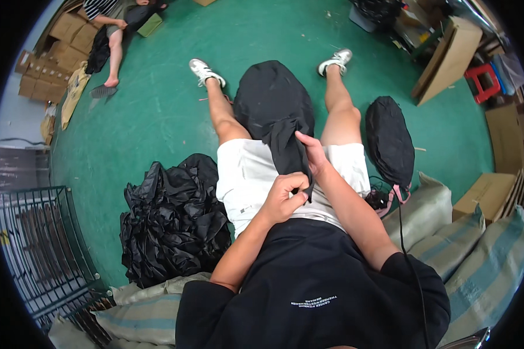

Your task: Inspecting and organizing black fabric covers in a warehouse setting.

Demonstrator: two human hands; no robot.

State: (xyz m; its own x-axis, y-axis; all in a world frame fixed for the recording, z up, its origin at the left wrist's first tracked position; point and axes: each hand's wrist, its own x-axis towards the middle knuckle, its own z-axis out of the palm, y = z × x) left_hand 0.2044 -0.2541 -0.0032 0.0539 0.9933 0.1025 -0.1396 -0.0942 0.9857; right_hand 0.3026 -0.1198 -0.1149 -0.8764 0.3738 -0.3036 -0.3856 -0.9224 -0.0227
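Note:
Between my legs rests a full, rounded black fabric bag point(273, 87). Its loose, gathered end point(288, 148) is drawn back over my lap toward my waist. My left hand point(287, 198) is closed in a fist on the tip of that cloth, close to the hem of my shirt. Higher up, my right hand point(312, 152) grips the cloth along its right side, with some fingers hidden behind it. A crumpled heap of thin black material point(174, 218) lies on the floor to my left. Another stuffed black bag point(389, 139) lies beside my right leg.
Pale woven sacks with blue stripes point(483, 273) are around me. At the left stands a dark metal rack point(46, 244). Cardboard boxes point(67, 32) and a seated person point(115, 35) are far left. A cardboard sheet point(448, 61) and red stool point(483, 82) are far right.

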